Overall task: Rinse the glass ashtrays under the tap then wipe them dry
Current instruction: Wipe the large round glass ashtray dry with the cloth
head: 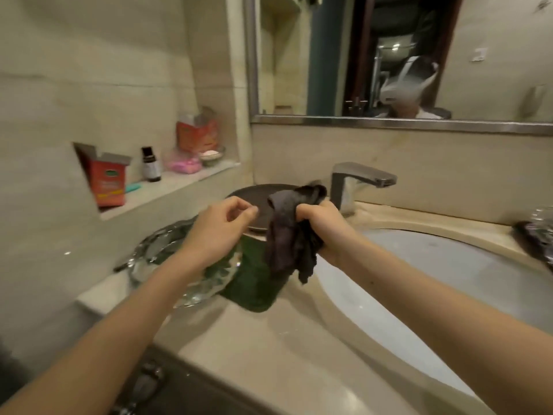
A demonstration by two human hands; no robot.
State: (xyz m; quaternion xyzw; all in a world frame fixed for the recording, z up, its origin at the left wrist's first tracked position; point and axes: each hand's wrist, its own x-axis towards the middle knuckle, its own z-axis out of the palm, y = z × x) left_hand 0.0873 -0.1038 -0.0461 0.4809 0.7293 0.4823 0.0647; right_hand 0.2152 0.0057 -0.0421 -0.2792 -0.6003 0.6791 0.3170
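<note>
Head cam, bathroom vanity. R hand [321, 227] is gripping a dark cloth [291, 235] bunched in its fist, held above the counter [254, 339] at the left rim of the sink [419, 280]; the cloth's loose ends are hanging down below the fist. L hand [220, 227] is hovering just left of the cloth, fingers curled w/ thumb and forefinger nearly meeting, holding nothing visible.

Glass ashtray [167, 259] is sitting on the counter left of the sink, directly under the L forearm, partly overlapping a dark green mat [254, 283]. A dark round tray [257, 199] is lying behind the hands, near the tap [359, 181]. Tap is standing at the back rim of the sink; can't tell if water is running. Second glass piece [541, 220] is showing at the far right frame edge, resting on sth dark, cut off by the frame.

Wall niche at left is holding a red carton [107, 181], small dark bottle [150, 164], pink items [184, 164]. Frame is motion-blurred.
</note>
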